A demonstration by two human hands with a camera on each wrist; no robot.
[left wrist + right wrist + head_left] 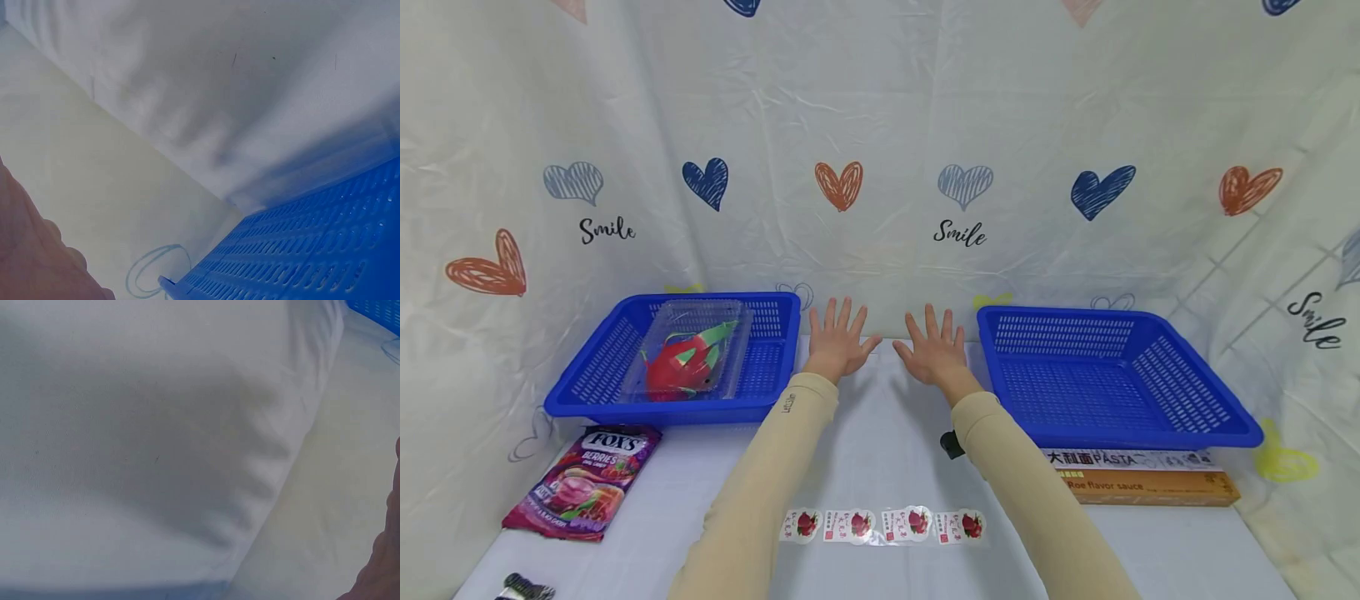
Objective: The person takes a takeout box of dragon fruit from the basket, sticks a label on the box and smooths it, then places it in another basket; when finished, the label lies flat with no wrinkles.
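Note:
My left hand point(837, 340) is held out with its fingers spread, just right of a blue basket point(677, 410) on the left. Inside that basket lies a clear plastic box point(741, 350) with a red and green dragon fruit point(681, 364) in it. The right hand point(934, 350) is also spread, close to the left side of a second blue basket point(1120, 437). Neither hand holds anything. In the left wrist view, part of the left hand point(37, 250) shows beside the basket wall point(300, 244). Only an edge of the right hand point(378, 569) appears in the right wrist view.
A purple Fox's candy bag point(587, 483) lies before the left basket. A pasta box point(1150, 485) sits before the right one. A strip of fruit stickers point(883, 526) lies between the forearms. A small black object point(952, 445) is beside the right sleeve, and a dark striped item point(526, 587) at lower left.

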